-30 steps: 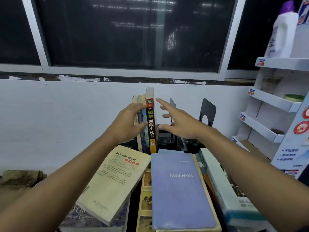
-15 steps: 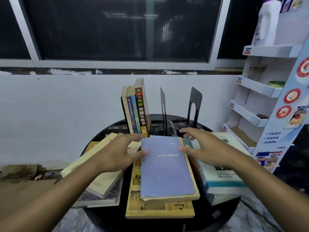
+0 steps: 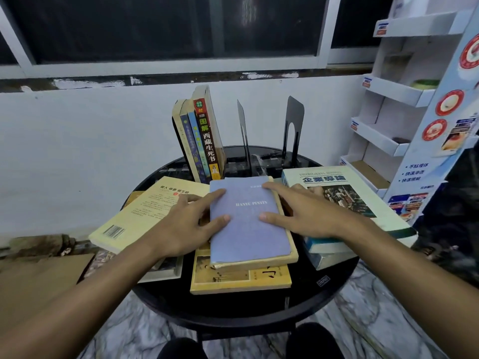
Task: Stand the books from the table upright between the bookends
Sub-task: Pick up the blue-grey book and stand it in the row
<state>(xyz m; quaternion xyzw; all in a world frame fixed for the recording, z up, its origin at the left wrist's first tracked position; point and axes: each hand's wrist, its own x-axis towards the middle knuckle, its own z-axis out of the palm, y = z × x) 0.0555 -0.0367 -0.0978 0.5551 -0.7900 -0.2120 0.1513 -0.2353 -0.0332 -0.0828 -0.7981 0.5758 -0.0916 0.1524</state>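
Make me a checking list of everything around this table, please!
Surface: round black table, mostly covered by books.
Job's things: four upright books, with left bookend and right bookend to their right; blue book lies flat on a stack; yellow book and large textbook lie flat too.
Clutter: cardboard beside the table.
Grippers: left hand and right hand rest on the blue book.
Cables: nothing seen.
Surroundings: white display shelf, dark window.

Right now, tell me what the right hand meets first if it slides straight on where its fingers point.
Probably the foot of the upright books; the right hand lies on the blue book, fingers aimed far-left. Depth is unclear.
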